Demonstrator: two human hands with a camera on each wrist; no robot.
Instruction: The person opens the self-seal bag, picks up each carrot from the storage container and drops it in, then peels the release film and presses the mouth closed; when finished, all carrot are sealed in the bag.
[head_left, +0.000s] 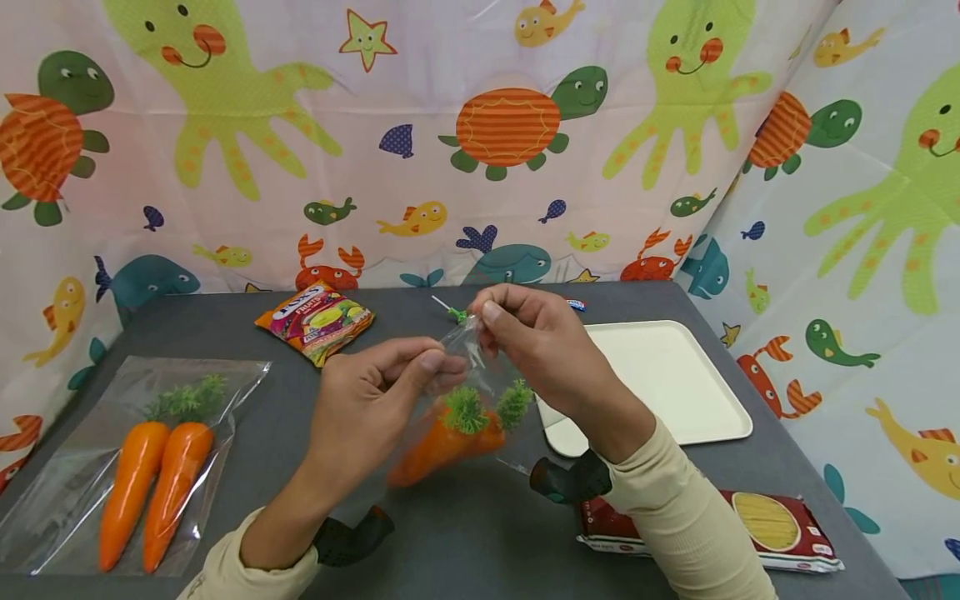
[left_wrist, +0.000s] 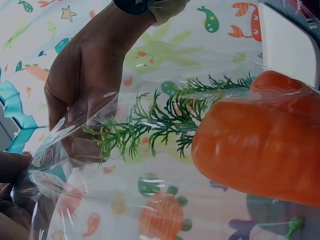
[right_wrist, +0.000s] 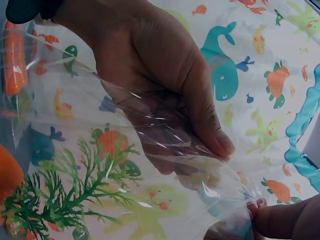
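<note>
A clear plastic bag [left_wrist: 65, 150] holds two orange carrots [head_left: 435, 450] with feathery green tops [head_left: 465, 410], hanging above the grey table. My left hand [head_left: 367, 408] pinches the gathered upper part of the bag between thumb and fingers. Just to its right and a little higher, my right hand [head_left: 540, 350] pinches the bag's top end. In the right wrist view the left thumb [right_wrist: 220, 142] presses along the film, while the right fingertips [right_wrist: 257, 210] grip its edge. Behind the right fingers shows a small green item [head_left: 459, 315] with a thin white stick.
Another clear bag [head_left: 240, 400] with two carrots [head_left: 176, 492] lies at the left. A candy packet [head_left: 315, 321] sits at the back left. On the right are a cream tray [head_left: 667, 375] and, nearer, a red pasta pack [head_left: 783, 529] partly behind the right sleeve.
</note>
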